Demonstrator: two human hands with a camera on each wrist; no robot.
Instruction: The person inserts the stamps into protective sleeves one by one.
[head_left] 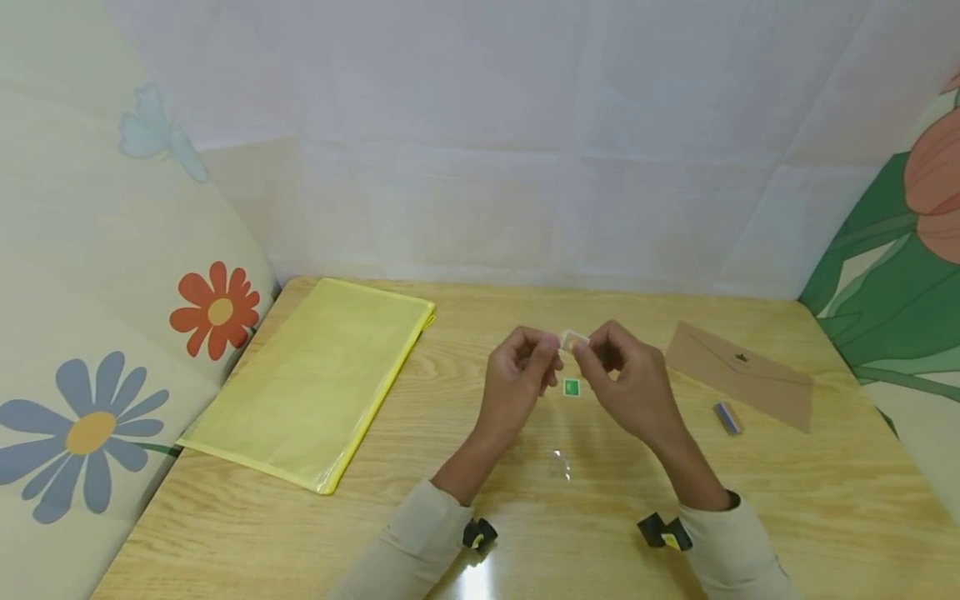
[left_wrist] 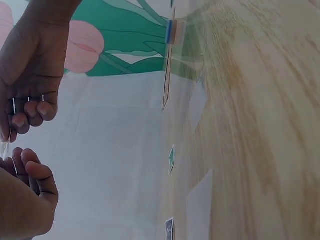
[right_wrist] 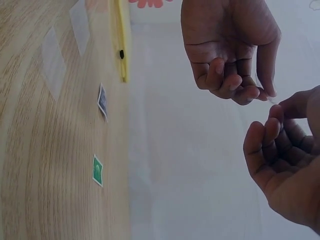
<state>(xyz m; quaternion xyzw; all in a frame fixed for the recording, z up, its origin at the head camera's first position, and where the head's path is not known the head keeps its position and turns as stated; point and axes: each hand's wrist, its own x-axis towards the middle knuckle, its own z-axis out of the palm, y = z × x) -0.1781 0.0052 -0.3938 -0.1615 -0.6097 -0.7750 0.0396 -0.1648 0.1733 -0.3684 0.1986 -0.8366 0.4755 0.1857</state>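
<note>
**Pinching a small clear sleeve between both hands above the bench**

Holding position: left hand (head_left: 516,371) and right hand (head_left: 621,375) meet in the air over the middle of the bench (head_left: 480,508), fingertips facing each other. Between them sits a small clear sleeve (head_left: 574,340), pale and see-through; its long axis runs roughly left to right, from one hand's fingertips to the other's. Neither hand is nearer: each has an end.

Left hand: thumb and forefinger pinch the left edge, other fingers curled under. Right hand: thumb and forefinger pinch the right edge, remaining fingers loosely curled. Whether the sleeve holds anything cannot be told.

Directly below the hands, flat on the bench, lies a green stamp (head_left: 572,387), apart from both hands. A blue stamp (head_left: 727,417) lies to the right, near a brown envelope (head_left: 738,375). A yellow zip folder (head_left: 315,379) lies well to the left.
</note>
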